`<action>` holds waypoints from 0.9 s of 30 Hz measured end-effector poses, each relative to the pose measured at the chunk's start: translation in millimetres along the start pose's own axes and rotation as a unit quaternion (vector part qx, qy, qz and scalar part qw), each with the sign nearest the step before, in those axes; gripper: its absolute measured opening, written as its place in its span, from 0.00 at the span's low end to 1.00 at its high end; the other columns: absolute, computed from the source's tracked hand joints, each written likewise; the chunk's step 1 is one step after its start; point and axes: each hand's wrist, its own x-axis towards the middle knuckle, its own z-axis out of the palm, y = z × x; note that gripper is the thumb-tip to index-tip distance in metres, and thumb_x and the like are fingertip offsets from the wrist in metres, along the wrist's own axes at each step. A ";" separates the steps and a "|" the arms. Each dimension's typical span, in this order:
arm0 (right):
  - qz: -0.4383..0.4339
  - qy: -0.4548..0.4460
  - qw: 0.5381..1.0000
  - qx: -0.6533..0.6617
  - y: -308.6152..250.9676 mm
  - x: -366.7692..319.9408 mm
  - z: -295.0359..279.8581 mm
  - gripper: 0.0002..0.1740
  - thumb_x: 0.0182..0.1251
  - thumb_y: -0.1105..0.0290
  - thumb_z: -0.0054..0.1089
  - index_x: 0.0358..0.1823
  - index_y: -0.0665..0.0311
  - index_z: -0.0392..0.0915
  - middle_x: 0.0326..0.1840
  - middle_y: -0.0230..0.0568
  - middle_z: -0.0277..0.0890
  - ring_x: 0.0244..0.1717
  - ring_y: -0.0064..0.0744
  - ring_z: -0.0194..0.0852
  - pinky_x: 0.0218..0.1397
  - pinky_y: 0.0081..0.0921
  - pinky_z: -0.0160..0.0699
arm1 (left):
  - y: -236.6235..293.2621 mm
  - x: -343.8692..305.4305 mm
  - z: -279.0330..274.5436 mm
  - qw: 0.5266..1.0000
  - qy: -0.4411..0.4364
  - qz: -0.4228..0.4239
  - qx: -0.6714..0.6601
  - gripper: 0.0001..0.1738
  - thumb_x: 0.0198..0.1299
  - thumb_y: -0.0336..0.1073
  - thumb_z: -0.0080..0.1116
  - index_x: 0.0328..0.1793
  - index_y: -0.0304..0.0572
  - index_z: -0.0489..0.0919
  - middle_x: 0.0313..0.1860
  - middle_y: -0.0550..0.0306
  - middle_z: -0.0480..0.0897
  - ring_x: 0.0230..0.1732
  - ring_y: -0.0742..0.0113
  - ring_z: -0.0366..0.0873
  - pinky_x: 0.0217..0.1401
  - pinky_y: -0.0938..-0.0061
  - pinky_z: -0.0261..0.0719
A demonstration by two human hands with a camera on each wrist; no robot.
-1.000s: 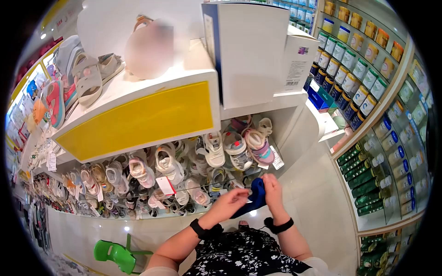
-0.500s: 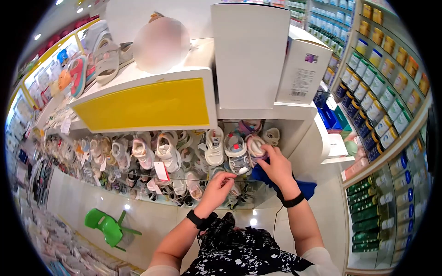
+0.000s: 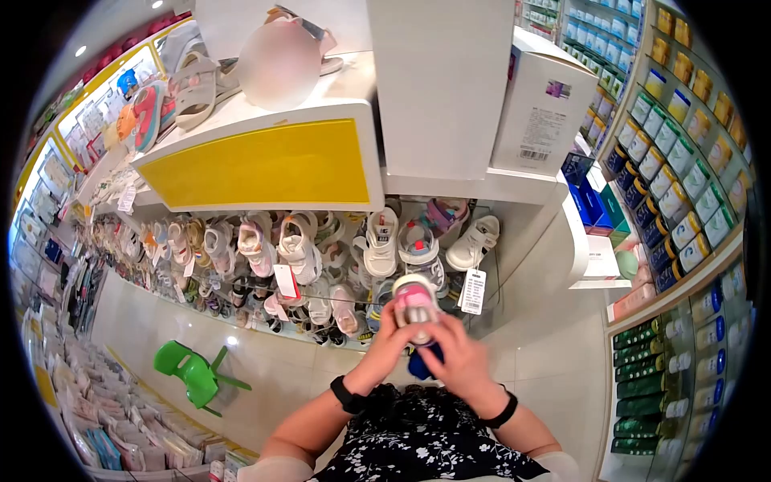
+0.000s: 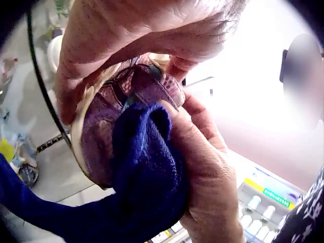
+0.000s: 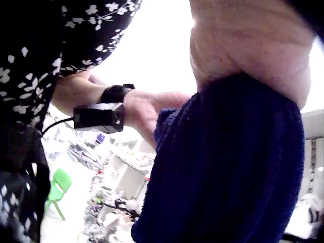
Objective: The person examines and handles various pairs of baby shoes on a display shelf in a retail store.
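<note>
A small pink and purple child's shoe is held up in front of the shoe shelf in the head view. My left hand grips it from the left side, and the left wrist view shows those fingers curled over its pale edge. My right hand is at the near end of the shoe with a dark blue cloth. In the left wrist view, the right thumb presses a fold of the cloth against the shoe's purple upper. Much of the cloth hangs below the right hand in the right wrist view.
Rows of children's shoes fill the glass shelf ahead, a white tag hanging at its right end. Above are a yellow panel and a white box. A green chair stands at left; shelves of cans line the right.
Both hands were at the cloth first. My right hand then reached to the pink and purple shoe at the shelf's right end. That shoe is now off the shelf, between both hands.
</note>
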 end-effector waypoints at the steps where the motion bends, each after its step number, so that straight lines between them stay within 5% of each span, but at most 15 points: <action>1: 0.019 -0.027 0.999 0.011 -7.2 -2.6 3.1 0.24 0.56 0.62 0.68 0.56 0.47 0.75 0.56 0.39 0.73 0.33 0.39 0.83 0.32 0.31 0.81 | -4.0 -1.0 -7.1 0.999 0.026 -0.033 -0.035 0.36 0.65 0.40 0.53 0.74 0.37 0.51 0.64 0.47 0.69 0.62 0.61 0.71 0.65 0.69 0.69; 5: -0.045 -0.050 0.997 0.033 -13.4 -2.4 20.5 0.22 0.59 0.64 0.65 0.56 0.47 0.75 0.56 0.38 0.73 0.36 0.38 0.83 0.32 0.29 0.81 | -14.7 -10.8 -38.2 0.984 0.035 -0.079 -0.157 0.28 0.66 0.38 0.48 0.71 0.45 0.57 0.61 0.53 0.72 0.59 0.62 0.75 0.59 0.63 0.77; 9: -0.063 -0.129 0.985 0.096 -22.2 7.0 20.7 0.21 0.61 0.64 0.63 0.57 0.47 0.75 0.57 0.37 0.73 0.41 0.36 0.83 0.34 0.30 0.82 | -19.7 -14.5 -64.2 0.984 0.058 -0.052 -0.157 0.19 0.68 0.37 0.45 0.63 0.40 0.69 0.52 0.54 0.79 0.53 0.63 0.79 0.56 0.66 0.78; 13: 0.073 -0.127 0.963 0.225 -12.7 23.6 19.2 0.18 0.63 0.62 0.61 0.55 0.52 0.76 0.43 0.36 0.80 0.41 0.39 0.82 0.41 0.31 0.80 | -26.4 -14.6 -84.5 0.984 0.122 0.015 -0.128 0.18 0.68 0.42 0.47 0.58 0.41 0.75 0.51 0.55 0.81 0.51 0.65 0.80 0.55 0.69 0.78; 20: 0.184 -0.064 0.974 0.119 38.1 75.4 -13.9 0.12 0.63 0.62 0.61 0.45 0.57 0.81 0.37 0.43 0.82 0.40 0.45 0.81 0.44 0.35 0.78 | 5.7 -32.9 -97.2 0.990 0.128 0.017 -0.049 0.21 0.64 0.27 0.51 0.64 0.37 0.72 0.52 0.56 0.80 0.51 0.69 0.79 0.56 0.75 0.77; 27: 0.144 -0.204 0.966 -0.061 51.9 137.9 0.1 0.27 0.62 0.58 0.61 0.63 0.50 0.70 0.39 0.52 0.82 0.45 0.55 0.79 0.46 0.46 0.77 | 17.3 -27.2 -100.9 0.997 0.022 0.053 0.054 0.23 0.59 0.23 0.59 0.62 0.38 0.74 0.51 0.57 0.80 0.52 0.71 0.77 0.58 0.77 0.74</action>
